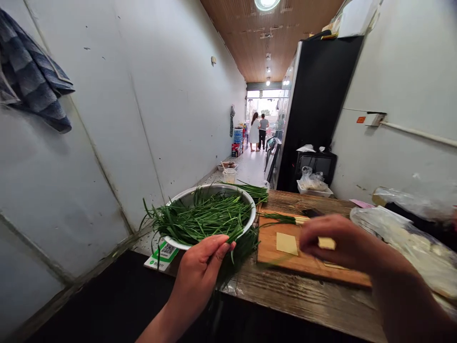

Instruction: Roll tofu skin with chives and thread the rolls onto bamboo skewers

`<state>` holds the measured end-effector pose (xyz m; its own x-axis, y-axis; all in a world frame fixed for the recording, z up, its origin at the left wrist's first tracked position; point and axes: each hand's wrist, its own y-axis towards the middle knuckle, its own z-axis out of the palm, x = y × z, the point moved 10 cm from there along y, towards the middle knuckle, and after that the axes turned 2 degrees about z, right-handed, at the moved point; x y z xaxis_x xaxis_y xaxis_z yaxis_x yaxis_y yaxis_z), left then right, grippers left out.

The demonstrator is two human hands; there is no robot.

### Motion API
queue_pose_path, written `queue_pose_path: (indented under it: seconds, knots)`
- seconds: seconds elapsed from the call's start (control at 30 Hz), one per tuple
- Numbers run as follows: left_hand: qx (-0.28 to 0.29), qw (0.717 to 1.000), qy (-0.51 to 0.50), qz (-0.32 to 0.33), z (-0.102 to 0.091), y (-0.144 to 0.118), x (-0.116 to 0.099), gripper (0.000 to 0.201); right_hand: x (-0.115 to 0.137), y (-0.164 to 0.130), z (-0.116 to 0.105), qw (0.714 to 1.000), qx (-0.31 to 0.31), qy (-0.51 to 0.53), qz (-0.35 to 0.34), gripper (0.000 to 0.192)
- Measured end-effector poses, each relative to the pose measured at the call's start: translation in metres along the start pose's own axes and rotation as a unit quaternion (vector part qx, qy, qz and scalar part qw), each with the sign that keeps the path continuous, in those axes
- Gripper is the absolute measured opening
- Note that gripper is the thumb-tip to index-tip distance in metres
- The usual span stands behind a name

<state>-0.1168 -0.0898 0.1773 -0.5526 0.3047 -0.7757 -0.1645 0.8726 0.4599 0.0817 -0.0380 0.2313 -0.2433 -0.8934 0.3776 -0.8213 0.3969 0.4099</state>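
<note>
A metal bowl (250, 202) heaped with long green chives (203, 216) stands on a wooden table (303, 297). My left hand (202, 267) rests at the bowl's near rim, fingers touching the hanging chives. My right hand (342, 240) hovers over a wooden cutting board (285, 259) and pinches a small pale yellow piece (326, 243). Another pale yellow square (286, 243) lies flat on the board. A few chive stalks (282, 218) lie across the board's far edge.
A green-and-white QR card (162, 255) sits under the bowl's near side. Plastic bags (410, 233) lie on the table at right. A black cabinet (317, 105) stands behind, a cloth (32, 81) hangs on the left wall. Two people (259, 131) stand far down the corridor.
</note>
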Motion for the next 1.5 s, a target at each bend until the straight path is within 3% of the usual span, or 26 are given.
queue_pose_path:
  seconds: [0.03, 0.1, 0.27, 0.33, 0.43, 0.53, 0.7, 0.87, 1.17, 1.27, 1.37, 1.5]
  knots:
    - [0.018, 1.000, -0.012, 0.001, 0.014, 0.000, -0.008, 0.026, 0.010, -0.019, 0.004, 0.999, 0.025, 0.025, 0.002, 0.013]
    - [0.082, 0.995, -0.047, -0.008, 0.054, -0.002, -0.020, 0.029, 0.012, -0.045, 0.005, 0.998, 0.004, 0.048, 0.049, 0.011]
    - [0.241, 0.953, -0.168, -0.070, 0.159, -0.021, -0.031, 0.037, -0.036, -0.082, 0.009, 0.957, -0.145, 0.111, 0.224, 0.009]
    - [0.278, 0.934, -0.203, -0.093, 0.184, -0.027, -0.033, 0.038, -0.057, -0.099, 0.014, 0.928, -0.192, 0.176, 0.266, 0.009]
    - [0.311, 0.916, -0.226, -0.117, 0.204, -0.032, -0.034, 0.039, -0.074, -0.123, 0.022, 0.879, -0.261, 0.279, 0.287, 0.013]
    - [0.321, 0.908, -0.232, -0.140, 0.214, -0.032, -0.033, 0.041, -0.082, -0.140, 0.027, 0.848, -0.320, 0.301, 0.298, 0.016]
    - [0.315, 0.911, -0.218, -0.155, 0.222, -0.029, -0.027, 0.040, -0.087, -0.147, 0.037, 0.837, -0.368, 0.271, 0.300, 0.023]
    - [0.316, 0.903, -0.236, -0.169, 0.225, -0.029, -0.021, 0.041, -0.088, -0.145, 0.040, 0.857, -0.373, 0.207, 0.290, 0.031]
    - [0.325, 0.894, -0.256, -0.173, 0.226, -0.029, -0.018, 0.042, -0.067, -0.133, 0.038, 0.909, -0.332, 0.106, 0.231, 0.043]
    - [0.320, 0.894, -0.259, -0.177, 0.225, -0.029, -0.014, 0.042, -0.072, -0.136, 0.038, 0.898, -0.347, 0.132, 0.237, 0.051]
    - [0.312, 0.895, -0.262, -0.184, 0.223, -0.029, -0.011, 0.040, -0.082, -0.142, 0.041, 0.880, -0.352, 0.171, 0.271, 0.042]
    - [0.317, 0.890, -0.266, -0.189, 0.223, -0.032, -0.013, 0.039, -0.078, -0.141, 0.046, 0.891, -0.337, 0.151, 0.266, 0.035]
